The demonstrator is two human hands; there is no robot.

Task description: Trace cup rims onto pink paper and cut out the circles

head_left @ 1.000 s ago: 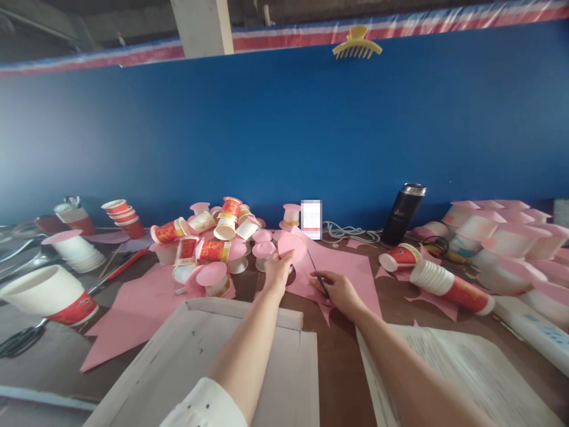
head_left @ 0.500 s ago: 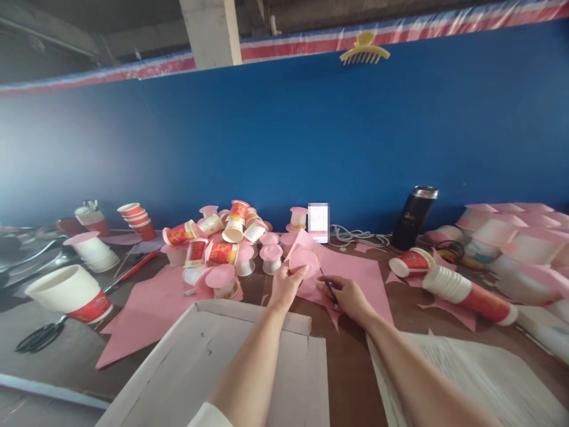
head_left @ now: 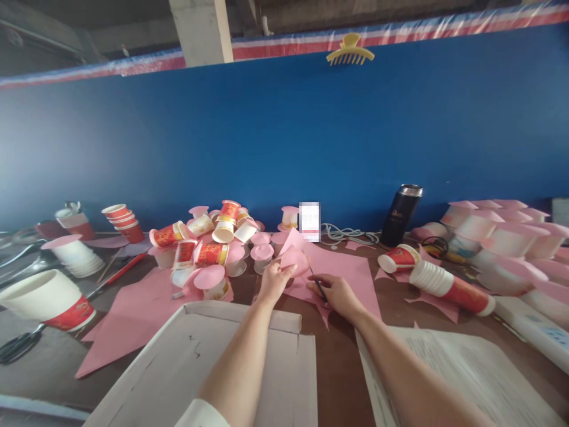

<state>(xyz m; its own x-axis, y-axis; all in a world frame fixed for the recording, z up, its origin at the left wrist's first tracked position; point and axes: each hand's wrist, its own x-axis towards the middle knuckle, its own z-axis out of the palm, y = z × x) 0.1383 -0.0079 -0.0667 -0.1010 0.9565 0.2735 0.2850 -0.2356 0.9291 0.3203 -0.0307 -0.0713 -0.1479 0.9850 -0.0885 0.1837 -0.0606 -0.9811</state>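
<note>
My left hand (head_left: pixel 274 279) pinches a pink paper piece (head_left: pixel 294 260), with the thumb on top of its round face. Whether a cup sits beneath that round part, I cannot tell. My right hand (head_left: pixel 336 295) is closed on dark-handled scissors (head_left: pixel 319 289), whose thin tip points up toward the right edge of the piece. Under both hands lies a large pink sheet (head_left: pixel 342 267) on the brown table. Left of my left hand is a heap of red and white paper cups (head_left: pixel 211 254), many with pink discs on their ends.
A large paper cup (head_left: pixel 44 299) and green-handled scissors (head_left: pixel 20 344) are at left. Cardboard (head_left: pixel 208 367) and a printed sheet (head_left: pixel 448 367) lie in front. A black flask (head_left: pixel 401 214), stacked cups (head_left: pixel 448 287) and pink-topped cups (head_left: pixel 511 237) stand or lie at right, before a blue partition (head_left: pixel 267 130).
The whole view has shifted slightly, so things appear farther left. The pink piece is tilted a little differently in my left hand, and the scissors stay close to its edge.
</note>
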